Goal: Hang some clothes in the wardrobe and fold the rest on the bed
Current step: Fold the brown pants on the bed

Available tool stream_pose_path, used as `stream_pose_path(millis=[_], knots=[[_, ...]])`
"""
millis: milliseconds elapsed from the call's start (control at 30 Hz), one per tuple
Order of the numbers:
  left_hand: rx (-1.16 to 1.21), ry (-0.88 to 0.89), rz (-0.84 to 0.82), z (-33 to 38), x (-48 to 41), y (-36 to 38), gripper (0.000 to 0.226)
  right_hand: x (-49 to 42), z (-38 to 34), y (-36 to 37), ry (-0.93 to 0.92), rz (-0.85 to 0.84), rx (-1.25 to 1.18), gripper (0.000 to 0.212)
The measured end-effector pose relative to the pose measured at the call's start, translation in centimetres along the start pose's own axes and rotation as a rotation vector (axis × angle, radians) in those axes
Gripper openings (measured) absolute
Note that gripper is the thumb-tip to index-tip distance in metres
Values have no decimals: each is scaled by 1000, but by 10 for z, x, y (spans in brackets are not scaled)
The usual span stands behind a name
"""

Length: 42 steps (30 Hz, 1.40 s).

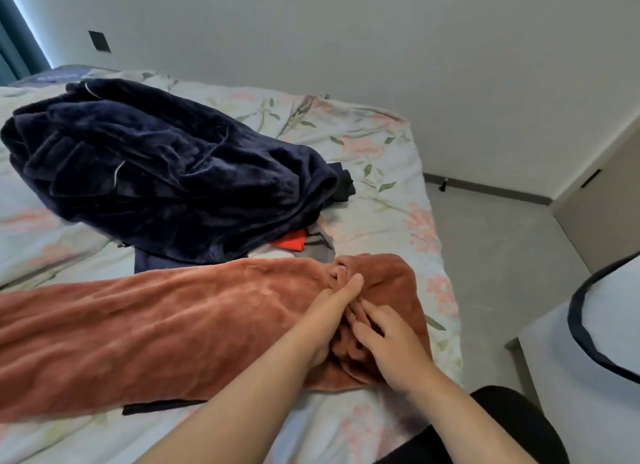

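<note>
Early in the job, by the look of it: rust fleece garment lay stretched across the bed, left hand and right hand both w/ fingers curled into its bunched right end, fold not yet made; navy fleece pile & an orange item under it unfolded, nothing seen hung
</note>
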State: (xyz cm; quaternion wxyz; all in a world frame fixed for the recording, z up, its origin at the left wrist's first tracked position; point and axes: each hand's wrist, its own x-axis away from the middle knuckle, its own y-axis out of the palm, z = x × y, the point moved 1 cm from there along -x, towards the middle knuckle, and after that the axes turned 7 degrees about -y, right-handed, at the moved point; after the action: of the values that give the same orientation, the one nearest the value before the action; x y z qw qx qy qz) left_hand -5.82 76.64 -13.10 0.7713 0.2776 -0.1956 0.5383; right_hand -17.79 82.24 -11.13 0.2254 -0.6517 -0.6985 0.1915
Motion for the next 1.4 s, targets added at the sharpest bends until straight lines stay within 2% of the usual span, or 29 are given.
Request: stream_pose_path(millis=[100, 200, 300, 367, 400, 467, 500, 533, 600, 667, 733, 833, 967, 1100, 1233, 1333, 1400], knots=[[60, -11, 159, -4, -8, -3, 26, 0, -1, -1, 163, -23, -432, 35], [83, 59, 231, -3, -6, -16, 17, -6, -5, -11, 291, 130, -567, 29], [223, 136, 183, 12, 15, -41, 22, -10, -10, -13, 174, 263, -319, 28], [332, 154, 143, 22, 29, -64, 30, -5, -19, -8, -50, 264, -30, 15], [390, 147, 122, 27, 37, -78, 33, -1, -25, -2, -156, 194, 119, 25], [492, 128, 74, 36, 56, -104, 34, 4, -29, 17, -253, -28, 369, 77], [530, 139, 57, 39, 64, -121, 34, 4, -33, 30, -277, -106, 475, 96], [568, 152, 57, 41, 73, -137, 34, 4, -33, 44, -311, -141, 555, 104], [630, 165, 55, 41, 91, -168, 38, 0, -31, 67, -435, -66, 619, 92], [637, 191, 89, 37, 105, -203, 45, -7, -31, 83, -472, 51, 598, 80], [629, 201, 104, 33, 123, -236, 49, -14, -33, 98, -460, 107, 611, 78], [621, 234, 153, 28, 148, -290, 41, -18, -49, 122, -547, 188, 649, 80], [592, 259, 272, 20, 179, -354, 40, -25, -69, 154, -630, 218, 684, 77], [556, 232, 387, 9, 198, -399, 35, -26, -90, 183, -750, 110, 660, 67], [476, 176, 533, 1, 209, -436, 44, -27, -102, 201, -780, -48, 596, 56], [285, 81, 699, -7, 209, -453, 27, -23, -109, 211, -763, -228, 578, 48], [77, 7, 829, -13, 204, -460, 24, -17, -110, 211, -705, -365, 513, 44]])
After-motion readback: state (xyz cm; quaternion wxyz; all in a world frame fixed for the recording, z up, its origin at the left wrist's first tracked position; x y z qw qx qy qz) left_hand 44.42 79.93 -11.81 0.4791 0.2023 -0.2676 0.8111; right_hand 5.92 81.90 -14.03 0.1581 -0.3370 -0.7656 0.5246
